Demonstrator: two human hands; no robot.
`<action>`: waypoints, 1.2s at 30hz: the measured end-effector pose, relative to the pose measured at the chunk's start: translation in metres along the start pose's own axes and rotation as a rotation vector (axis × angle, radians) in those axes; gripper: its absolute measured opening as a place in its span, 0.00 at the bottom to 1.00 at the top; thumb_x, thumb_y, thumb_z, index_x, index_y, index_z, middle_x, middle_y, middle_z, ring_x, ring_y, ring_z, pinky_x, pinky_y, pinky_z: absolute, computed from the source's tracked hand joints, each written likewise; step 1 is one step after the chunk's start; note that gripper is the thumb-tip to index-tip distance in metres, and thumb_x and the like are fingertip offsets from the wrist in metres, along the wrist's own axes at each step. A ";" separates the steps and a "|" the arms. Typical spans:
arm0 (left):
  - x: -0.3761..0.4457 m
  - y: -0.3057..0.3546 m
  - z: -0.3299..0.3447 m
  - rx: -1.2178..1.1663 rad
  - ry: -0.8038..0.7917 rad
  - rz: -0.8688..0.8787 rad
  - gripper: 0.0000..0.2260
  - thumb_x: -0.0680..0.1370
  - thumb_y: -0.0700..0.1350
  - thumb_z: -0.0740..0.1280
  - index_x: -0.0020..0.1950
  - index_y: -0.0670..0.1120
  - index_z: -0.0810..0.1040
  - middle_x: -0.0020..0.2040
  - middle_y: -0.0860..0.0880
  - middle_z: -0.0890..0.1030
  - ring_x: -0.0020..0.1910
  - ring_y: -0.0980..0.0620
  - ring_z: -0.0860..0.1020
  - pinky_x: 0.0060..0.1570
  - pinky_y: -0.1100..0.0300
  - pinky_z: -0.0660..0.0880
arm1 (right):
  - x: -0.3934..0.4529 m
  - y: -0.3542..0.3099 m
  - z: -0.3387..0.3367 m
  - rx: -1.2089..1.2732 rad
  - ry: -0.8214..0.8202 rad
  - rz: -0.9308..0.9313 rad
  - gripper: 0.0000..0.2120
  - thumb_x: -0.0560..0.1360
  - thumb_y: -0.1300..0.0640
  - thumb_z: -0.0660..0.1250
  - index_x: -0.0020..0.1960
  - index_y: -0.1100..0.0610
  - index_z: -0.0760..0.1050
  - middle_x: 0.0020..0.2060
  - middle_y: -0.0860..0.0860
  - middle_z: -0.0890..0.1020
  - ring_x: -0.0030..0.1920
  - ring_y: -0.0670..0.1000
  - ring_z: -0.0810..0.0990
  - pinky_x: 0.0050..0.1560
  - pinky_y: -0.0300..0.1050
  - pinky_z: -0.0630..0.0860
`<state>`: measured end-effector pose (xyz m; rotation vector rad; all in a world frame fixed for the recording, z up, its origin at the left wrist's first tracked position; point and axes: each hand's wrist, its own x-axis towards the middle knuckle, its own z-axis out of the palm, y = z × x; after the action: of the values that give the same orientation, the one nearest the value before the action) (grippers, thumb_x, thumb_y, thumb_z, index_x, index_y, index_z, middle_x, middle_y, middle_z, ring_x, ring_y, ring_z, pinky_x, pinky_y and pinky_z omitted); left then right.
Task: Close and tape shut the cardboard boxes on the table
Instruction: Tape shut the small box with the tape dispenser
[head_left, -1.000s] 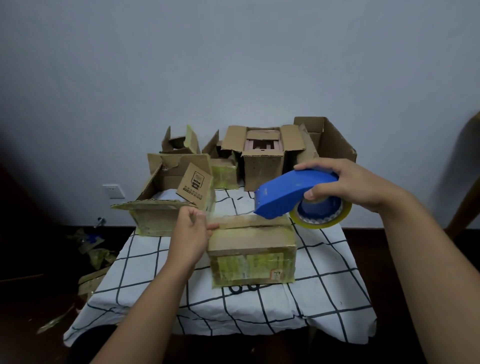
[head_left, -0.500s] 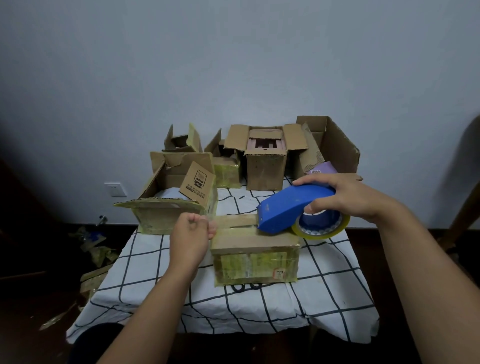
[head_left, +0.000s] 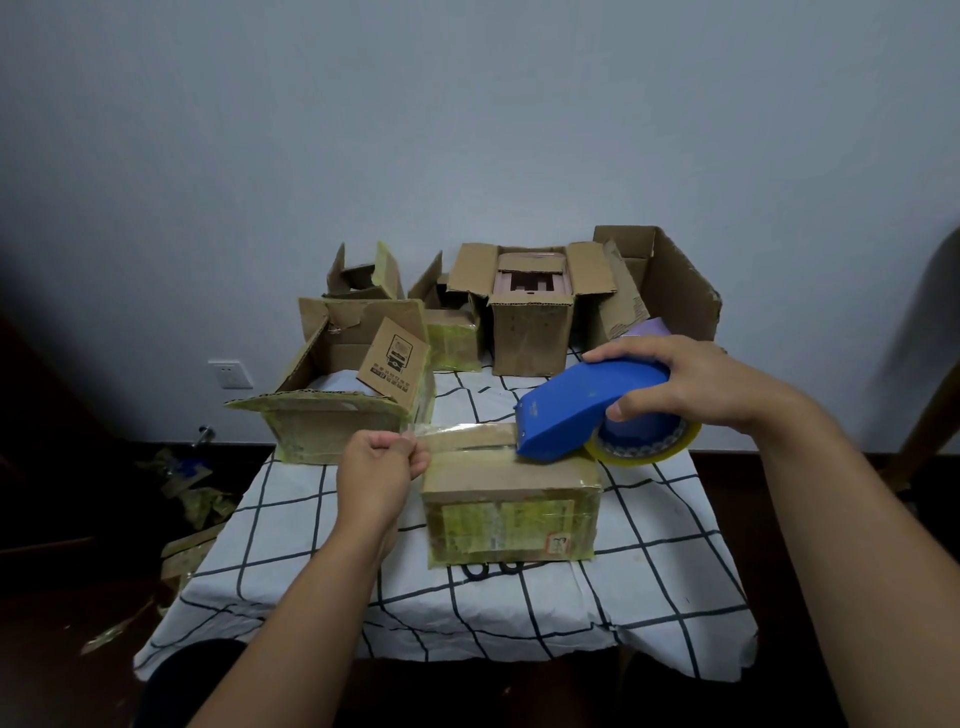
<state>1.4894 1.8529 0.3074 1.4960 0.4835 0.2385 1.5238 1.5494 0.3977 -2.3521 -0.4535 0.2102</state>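
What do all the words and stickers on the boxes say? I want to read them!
None can be read as words.
Box flap: a printed drawing with a row of characters beneath, too small to read.
Closed box: front label too blurred to read.
Small red-edged sticker: marks too small to read.
Blue tape dispenser: no writing visible.

We see the surface (head_left: 675, 582) under a white black-grid cloth (head_left: 291, 561), carrying one closed box (head_left: 511, 512) and several open boxes (head_left: 530, 312).
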 end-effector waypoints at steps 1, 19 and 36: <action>0.001 0.000 0.000 -0.010 0.001 -0.007 0.01 0.81 0.38 0.64 0.50 0.41 0.74 0.43 0.43 0.83 0.37 0.53 0.80 0.45 0.58 0.79 | 0.000 -0.002 0.000 -0.002 -0.005 0.002 0.29 0.64 0.41 0.71 0.65 0.33 0.73 0.60 0.37 0.71 0.56 0.44 0.73 0.48 0.37 0.69; 0.000 -0.018 -0.003 -0.006 -0.059 -0.203 0.03 0.81 0.36 0.64 0.48 0.40 0.74 0.35 0.44 0.74 0.32 0.52 0.70 0.36 0.59 0.70 | 0.005 -0.013 0.004 -0.062 -0.059 0.059 0.22 0.75 0.51 0.72 0.63 0.33 0.71 0.58 0.39 0.71 0.52 0.42 0.71 0.45 0.34 0.67; -0.037 -0.036 -0.002 0.748 -0.361 0.412 0.34 0.78 0.63 0.62 0.80 0.57 0.51 0.78 0.59 0.50 0.74 0.59 0.57 0.68 0.62 0.59 | 0.004 -0.001 0.008 0.018 -0.049 0.034 0.23 0.71 0.48 0.76 0.61 0.31 0.73 0.59 0.40 0.71 0.55 0.47 0.73 0.49 0.38 0.70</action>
<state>1.4508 1.8361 0.2772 2.3146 -0.0567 0.0999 1.5248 1.5567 0.3923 -2.3421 -0.4339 0.2868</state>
